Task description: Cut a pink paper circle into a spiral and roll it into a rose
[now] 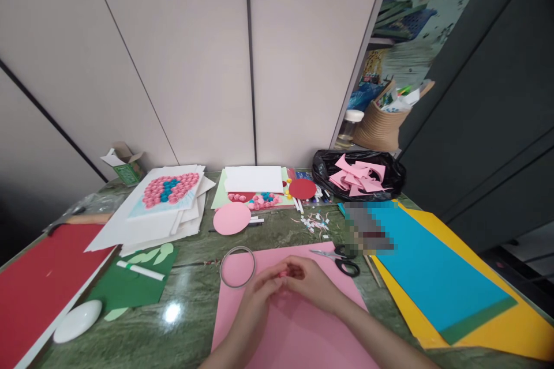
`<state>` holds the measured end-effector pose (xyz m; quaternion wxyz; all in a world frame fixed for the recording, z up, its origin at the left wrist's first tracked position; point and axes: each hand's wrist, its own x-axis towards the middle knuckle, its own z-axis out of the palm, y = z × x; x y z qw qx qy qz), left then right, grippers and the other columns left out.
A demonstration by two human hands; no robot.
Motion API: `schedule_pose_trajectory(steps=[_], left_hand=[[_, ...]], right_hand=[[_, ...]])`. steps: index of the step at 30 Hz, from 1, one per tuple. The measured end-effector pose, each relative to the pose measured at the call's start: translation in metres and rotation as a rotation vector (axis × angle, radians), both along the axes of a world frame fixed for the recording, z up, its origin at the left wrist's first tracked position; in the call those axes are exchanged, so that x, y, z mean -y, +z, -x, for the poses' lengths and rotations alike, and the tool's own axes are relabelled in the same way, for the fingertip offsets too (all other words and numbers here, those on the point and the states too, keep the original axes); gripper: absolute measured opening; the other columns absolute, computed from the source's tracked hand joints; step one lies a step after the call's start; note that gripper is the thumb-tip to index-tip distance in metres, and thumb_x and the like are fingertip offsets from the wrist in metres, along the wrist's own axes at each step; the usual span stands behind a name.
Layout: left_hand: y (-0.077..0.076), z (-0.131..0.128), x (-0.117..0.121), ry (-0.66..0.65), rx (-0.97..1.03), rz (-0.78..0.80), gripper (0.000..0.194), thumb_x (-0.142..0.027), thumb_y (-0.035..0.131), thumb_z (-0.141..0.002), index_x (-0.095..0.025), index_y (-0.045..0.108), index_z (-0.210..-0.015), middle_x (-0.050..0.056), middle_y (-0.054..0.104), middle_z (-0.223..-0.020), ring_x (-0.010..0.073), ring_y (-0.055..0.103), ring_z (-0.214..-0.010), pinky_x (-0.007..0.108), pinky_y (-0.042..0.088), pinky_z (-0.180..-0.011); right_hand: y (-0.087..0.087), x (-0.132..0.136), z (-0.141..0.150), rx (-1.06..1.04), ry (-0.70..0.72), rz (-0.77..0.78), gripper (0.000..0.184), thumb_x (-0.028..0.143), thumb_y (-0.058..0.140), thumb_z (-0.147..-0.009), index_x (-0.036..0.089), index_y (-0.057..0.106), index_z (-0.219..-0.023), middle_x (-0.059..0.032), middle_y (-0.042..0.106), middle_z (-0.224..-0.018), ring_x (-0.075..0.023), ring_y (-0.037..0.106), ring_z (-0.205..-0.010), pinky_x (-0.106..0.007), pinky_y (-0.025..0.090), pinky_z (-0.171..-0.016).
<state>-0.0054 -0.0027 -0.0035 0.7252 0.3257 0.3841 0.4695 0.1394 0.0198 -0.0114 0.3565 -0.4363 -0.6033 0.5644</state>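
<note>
My left hand [259,295] and my right hand [310,283] meet at the fingertips over a large pink sheet of paper [298,340]. Pinched between them is a small pink paper roll [283,274], mostly hidden by the fingers. Left of my hands, a round metal ring [221,270] lies across the sheet's edge. Black-handled scissors [347,265] rest at the sheet's upper right corner, close to my right hand. Beyond the ring is a pink paper circle [232,219]. Several finished pink and blue paper rolls [265,200] lie farther back.
At the back left, a white sheet [138,213] carries pink and blue rolls. A black bag [322,170] holds pink scraps [357,176]. Blue card [428,265] and yellow card [532,340] cover the right side. A red board [47,277] and white oval object [78,321] lie left.
</note>
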Motion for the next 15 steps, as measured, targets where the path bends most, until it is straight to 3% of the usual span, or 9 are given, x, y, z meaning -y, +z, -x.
schedule_pose_trajectory(steps=[5,15], left_hand=[[-0.0005,0.0016,0.0037,-0.02,-0.122,-0.036,0.026,-0.024,0.063,-0.071,-0.019,0.072,-0.095,0.008,0.069,-0.104,0.0248,0.058,-0.099,0.033,0.041,-0.087],[-0.0007,0.0016,0.0067,0.011,-0.076,-0.053,0.028,-0.023,0.061,-0.073,-0.021,0.064,-0.101,0.007,0.065,-0.109,0.0243,0.056,-0.104,0.034,0.04,-0.088]], right_hand=[[0.0033,0.0025,-0.0002,0.061,-0.003,-0.041,0.017,0.013,0.055,-0.072,0.017,0.069,-0.082,-0.0014,0.066,-0.075,-0.0142,0.055,-0.068,-0.024,0.041,-0.061],[0.0095,0.0013,-0.0018,0.06,-0.007,-0.071,0.012,0.017,0.056,-0.074,0.017,0.068,-0.076,0.001,0.06,-0.065,-0.0128,0.05,-0.061,-0.023,0.036,-0.057]])
